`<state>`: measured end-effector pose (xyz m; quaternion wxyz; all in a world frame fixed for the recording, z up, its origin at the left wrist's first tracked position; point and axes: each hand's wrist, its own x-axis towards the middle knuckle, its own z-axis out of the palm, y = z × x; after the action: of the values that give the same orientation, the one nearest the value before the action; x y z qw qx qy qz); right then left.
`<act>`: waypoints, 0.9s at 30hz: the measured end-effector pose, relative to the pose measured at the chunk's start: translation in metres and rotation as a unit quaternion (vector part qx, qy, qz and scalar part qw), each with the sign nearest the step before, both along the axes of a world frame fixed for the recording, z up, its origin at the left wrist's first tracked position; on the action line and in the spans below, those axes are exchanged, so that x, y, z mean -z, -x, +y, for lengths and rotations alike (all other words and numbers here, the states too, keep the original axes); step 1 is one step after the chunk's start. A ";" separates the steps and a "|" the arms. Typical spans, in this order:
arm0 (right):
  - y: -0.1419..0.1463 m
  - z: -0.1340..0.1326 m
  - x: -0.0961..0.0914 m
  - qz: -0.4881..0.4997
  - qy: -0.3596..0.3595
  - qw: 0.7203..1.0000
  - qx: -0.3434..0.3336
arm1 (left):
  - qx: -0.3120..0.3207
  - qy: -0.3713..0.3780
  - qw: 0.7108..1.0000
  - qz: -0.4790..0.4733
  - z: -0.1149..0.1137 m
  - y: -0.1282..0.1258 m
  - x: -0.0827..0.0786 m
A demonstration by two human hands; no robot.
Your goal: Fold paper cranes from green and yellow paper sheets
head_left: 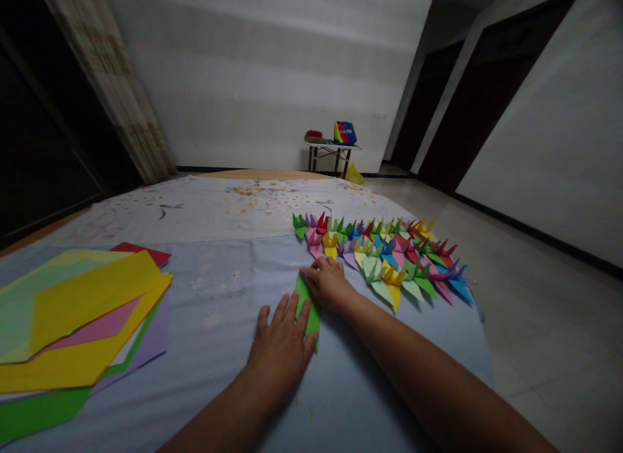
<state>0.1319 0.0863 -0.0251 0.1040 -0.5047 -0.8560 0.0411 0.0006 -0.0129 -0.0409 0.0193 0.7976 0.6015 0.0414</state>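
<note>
A narrow folded green paper (308,310) lies on the pale blue cloth (219,310). My left hand (281,342) rests flat on the cloth with fingers spread, its fingertips pressing the paper's lower part. My right hand (327,283) lies curled over the paper's upper end, fingers pressed down on it. Just to the right sit several rows of folded paper cranes (389,255) in many colours.
A loose stack of coloured paper sheets (78,317), mostly yellow with pink, green, purple and red, lies at the left. A patterned white cloth (219,206) extends beyond. A small table (331,151) with colourful items stands at the far wall. Bare tiled floor (535,310) lies to the right.
</note>
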 end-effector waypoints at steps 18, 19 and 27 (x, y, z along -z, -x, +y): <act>-0.010 -0.018 -0.007 0.028 -0.006 0.996 -0.083 | 0.006 -0.012 1.000 0.003 0.000 -0.002 -0.002; -0.012 -0.020 -0.006 0.036 -0.002 0.996 -0.088 | 0.007 -0.014 1.000 0.004 0.000 -0.002 -0.001; -0.019 -0.022 0.005 0.063 0.039 0.994 -0.078 | 0.005 -0.021 1.000 0.010 -0.010 -0.009 0.002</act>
<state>0.1513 0.0644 -0.0300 0.1347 -0.4370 -0.8820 0.1144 0.0094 -0.0230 -0.0428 -0.0029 0.8014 0.5963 0.0457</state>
